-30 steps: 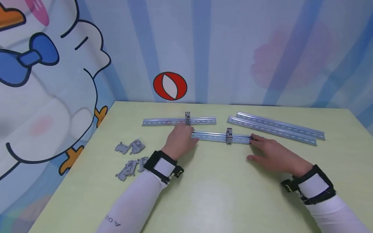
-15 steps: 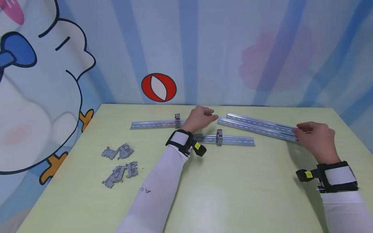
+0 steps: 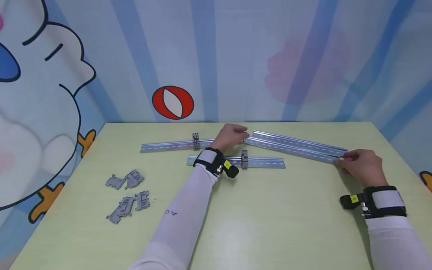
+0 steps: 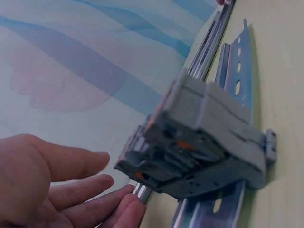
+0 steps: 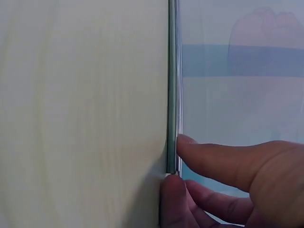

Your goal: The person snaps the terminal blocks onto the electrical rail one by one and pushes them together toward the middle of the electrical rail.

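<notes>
My right hand (image 3: 364,165) pinches the right end of the front DIN rail (image 3: 287,148) of a slanting pair. In the right wrist view the thumb (image 5: 218,159) lies along that rail's side, with a fingertip at its end. The rear DIN rail (image 3: 303,143) of the pair lies right behind. At the pair's left end is my left hand (image 3: 229,137), thumb and fingers apart in the left wrist view. Under the left wrist, another DIN rail (image 3: 266,162) carries upright grey terminal blocks (image 4: 204,133). Behind the left hand, a further DIN rail (image 3: 162,147) bears terminal blocks (image 3: 195,141).
Loose flat grey terminal blocks (image 3: 123,210) lie in two small groups on the table's left side. The pale yellow table (image 3: 270,228) ends at the back against a blue printed wall (image 3: 249,63).
Both hands have left the front rail with blocks. The left moved back and right to the pair's left end; the right moved to its right end and now pinches a rail. The view swung right.
</notes>
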Demonstrator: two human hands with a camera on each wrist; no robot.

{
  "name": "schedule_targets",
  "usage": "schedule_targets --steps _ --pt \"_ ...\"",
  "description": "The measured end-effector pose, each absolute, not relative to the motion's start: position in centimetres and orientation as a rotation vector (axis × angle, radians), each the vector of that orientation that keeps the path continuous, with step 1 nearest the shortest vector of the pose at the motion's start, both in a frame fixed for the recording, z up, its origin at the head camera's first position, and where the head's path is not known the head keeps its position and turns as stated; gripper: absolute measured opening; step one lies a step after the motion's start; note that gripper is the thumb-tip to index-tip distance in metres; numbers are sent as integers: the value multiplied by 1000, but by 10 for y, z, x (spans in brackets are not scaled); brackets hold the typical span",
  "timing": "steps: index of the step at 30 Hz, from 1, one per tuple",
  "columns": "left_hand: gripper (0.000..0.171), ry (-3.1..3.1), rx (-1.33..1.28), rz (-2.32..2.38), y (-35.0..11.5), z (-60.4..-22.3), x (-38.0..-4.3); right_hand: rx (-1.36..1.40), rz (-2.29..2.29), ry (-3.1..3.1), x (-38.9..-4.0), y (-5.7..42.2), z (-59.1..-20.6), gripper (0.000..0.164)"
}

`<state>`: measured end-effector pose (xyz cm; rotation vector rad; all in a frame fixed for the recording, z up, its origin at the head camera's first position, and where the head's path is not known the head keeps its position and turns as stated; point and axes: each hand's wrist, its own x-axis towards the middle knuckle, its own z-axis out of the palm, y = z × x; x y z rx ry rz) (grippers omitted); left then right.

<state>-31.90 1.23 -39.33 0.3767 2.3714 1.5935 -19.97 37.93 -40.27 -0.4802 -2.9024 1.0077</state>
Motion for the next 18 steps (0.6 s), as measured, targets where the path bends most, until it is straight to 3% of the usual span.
schedule_targets --steps 8,13,18 --pt "42 2420 389 1604 16 -397 -317 -406 1019 -2903 -196 381 -405 52" --pt "35 2647 499 1362 20 -399 -319 -408 1112 -2899 -197 392 -411 62" --pt "15 2777 549 1246 20 -402 -323 -453 1290 -2859 -200 404 -419 76"
